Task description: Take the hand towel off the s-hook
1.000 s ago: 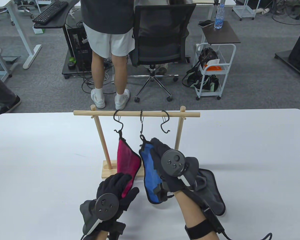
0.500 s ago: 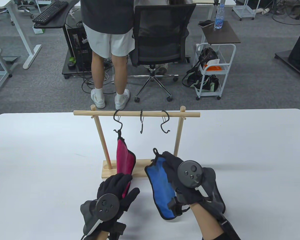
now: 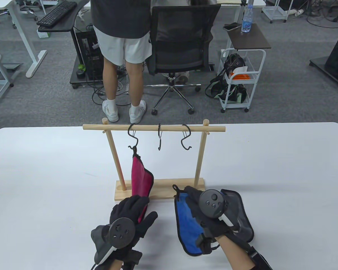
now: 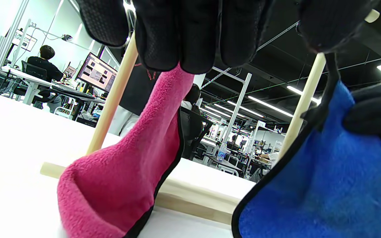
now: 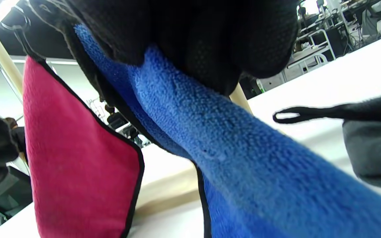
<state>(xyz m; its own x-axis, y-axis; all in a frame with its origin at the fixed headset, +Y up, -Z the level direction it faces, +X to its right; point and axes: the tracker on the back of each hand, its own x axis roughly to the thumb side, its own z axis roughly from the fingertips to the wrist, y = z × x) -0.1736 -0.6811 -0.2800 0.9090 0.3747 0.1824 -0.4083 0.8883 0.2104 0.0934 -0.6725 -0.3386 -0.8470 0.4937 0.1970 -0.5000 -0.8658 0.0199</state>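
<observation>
Item: blue towel (image 3: pixel 187 225), off its hook, held gripped in my right hand (image 3: pixel 211 213) just before the wooden rack (image 3: pixel 160 189). Left hand (image 3: pixel 129 216) pinched the pink towel (image 3: pixel 140 177), hooked at rack's left. I judged: lower blue flat, loop uppermost.

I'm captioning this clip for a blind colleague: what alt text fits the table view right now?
Gloved right hand holds a blue towel off the rack, low over a white table, beside a grey towel. Gloved left hand grips the bottom of a pink towel hanging from the left S-hook of a wooden rack; two other hooks are bare.
</observation>
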